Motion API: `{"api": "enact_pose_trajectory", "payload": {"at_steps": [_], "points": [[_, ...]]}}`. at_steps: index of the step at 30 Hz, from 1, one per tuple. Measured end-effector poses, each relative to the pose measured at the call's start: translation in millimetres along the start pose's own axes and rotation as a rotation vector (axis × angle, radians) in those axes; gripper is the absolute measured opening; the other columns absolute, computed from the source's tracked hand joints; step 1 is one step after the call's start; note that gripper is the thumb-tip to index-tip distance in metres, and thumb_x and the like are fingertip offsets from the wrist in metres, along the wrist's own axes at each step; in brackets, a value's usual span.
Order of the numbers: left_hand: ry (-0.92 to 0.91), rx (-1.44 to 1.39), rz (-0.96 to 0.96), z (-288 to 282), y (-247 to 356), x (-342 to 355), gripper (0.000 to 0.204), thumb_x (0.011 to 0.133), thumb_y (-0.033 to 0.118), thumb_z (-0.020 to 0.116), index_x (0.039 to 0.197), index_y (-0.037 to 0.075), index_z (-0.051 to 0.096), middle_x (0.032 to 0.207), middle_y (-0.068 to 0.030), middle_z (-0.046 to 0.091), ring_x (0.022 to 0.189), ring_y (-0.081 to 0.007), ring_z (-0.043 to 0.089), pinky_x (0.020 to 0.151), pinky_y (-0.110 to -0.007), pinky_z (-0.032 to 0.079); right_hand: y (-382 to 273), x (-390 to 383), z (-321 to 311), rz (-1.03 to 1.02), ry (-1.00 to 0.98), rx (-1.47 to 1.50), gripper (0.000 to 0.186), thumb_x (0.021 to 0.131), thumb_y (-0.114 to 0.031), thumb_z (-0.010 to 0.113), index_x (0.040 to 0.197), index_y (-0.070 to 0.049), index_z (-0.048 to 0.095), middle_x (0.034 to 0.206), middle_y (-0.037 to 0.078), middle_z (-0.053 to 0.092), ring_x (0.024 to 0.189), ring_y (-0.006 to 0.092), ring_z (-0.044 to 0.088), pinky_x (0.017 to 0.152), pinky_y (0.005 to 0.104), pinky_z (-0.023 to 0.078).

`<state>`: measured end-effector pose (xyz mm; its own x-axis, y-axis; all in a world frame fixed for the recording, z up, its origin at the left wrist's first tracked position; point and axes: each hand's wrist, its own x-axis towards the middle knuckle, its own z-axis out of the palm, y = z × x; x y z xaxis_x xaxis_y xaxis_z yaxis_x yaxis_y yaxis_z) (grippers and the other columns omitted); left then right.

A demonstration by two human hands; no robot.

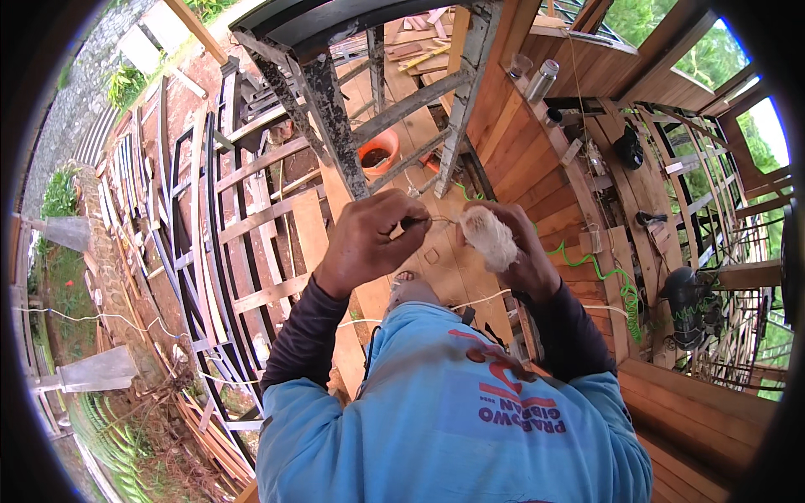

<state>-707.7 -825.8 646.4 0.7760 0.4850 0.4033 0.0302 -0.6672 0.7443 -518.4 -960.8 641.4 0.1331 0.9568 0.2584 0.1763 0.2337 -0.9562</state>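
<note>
In front of my chest, my right hand (530,256) is closed around a whitish, rough-looking bundle (489,238); its exact kind does not show. My left hand (376,241) is held at about the same height, thumb and fingers pinched together. A thin dark strand (442,220) seems to run from the left fingertips toward the bundle; what lies inside the pinch is mostly hidden. Just beyond both hands stands a paint-spattered metal ladder or trestle (411,111). An orange bucket (379,151) with dark contents is behind its legs.
Wooden boards (457,281) lie underfoot over an open frame of dark beams (243,226) on the left. A plank wall (521,159) rises at right, with a metal flask (543,81) on its ledge. A green coiled hose (629,298) and white cord (360,321) cross nearby.
</note>
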Motion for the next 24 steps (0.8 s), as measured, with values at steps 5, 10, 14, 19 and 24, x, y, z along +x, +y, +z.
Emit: {"api": "enact_pose_trajectory", "payload": {"at_steps": [5,10,14,19,24], "points": [[0.158,0.01,-0.087,-36.6,-17.9,-0.7,0.007,0.08,0.002,0.071,0.085,0.001,0.065,0.076,-0.0069,0.064,0.059,-0.0131,0.056,0.054,-0.027,0.044,-3.7,64.9,15.6,0.037,-0.225,0.048,0.026,0.082,-0.001,0.057,0.107,0.004,0.063,0.089,0.007,0.067,0.085,0.0093,0.059,0.077,0.0294,0.048],[0.228,0.038,-0.098,-80.9,-44.4,12.5,0.007,0.08,0.003,0.071,0.085,0.001,0.066,0.074,-0.0046,0.064,0.058,-0.0075,0.052,0.053,-0.025,0.041,4.0,120.3,44.3,-0.035,-0.189,0.156,0.012,0.086,-0.007,0.053,0.09,0.0,0.061,0.079,0.004,0.061,0.077,0.0093,0.055,0.072,0.026,0.044],[0.263,0.021,-0.08,-112.0,-72.9,32.7,0.009,0.083,0.004,0.071,0.087,0.0,0.065,0.077,-0.0038,0.067,0.062,-0.0042,0.054,0.055,-0.023,0.043,1.1,168.1,59.6,-0.13,-0.153,0.018,0.01,0.087,-0.007,0.051,0.081,-0.003,0.058,0.073,0.001,0.056,0.072,0.0093,0.051,0.069,0.026,0.041],[0.292,-0.134,-0.022,-131.7,-102.4,67.2,0.006,0.087,0.002,0.068,0.092,0.0,0.065,0.08,-0.0015,0.066,0.07,-0.0031,0.057,0.063,-0.02,0.046,14.3,215.8,71.0,-0.294,0.02,-0.098,0.007,0.083,0.0,0.049,0.08,-0.006,0.053,0.071,0.002,0.052,0.066,0.0136,0.046,0.063,0.027,0.04],[0.285,-0.084,0.054,-144.8,-116.5,93.3,0.005,0.089,0.003,0.069,0.092,0.0,0.066,0.08,0.0013,0.065,0.07,-0.0013,0.054,0.062,-0.019,0.044,7.3,240.1,68.6,-0.4,0.107,-0.278,0.011,0.083,0.002,0.047,0.076,-0.006,0.052,0.07,0.002,0.051,0.067,0.0131,0.046,0.063,0.0279,0.04]]}}
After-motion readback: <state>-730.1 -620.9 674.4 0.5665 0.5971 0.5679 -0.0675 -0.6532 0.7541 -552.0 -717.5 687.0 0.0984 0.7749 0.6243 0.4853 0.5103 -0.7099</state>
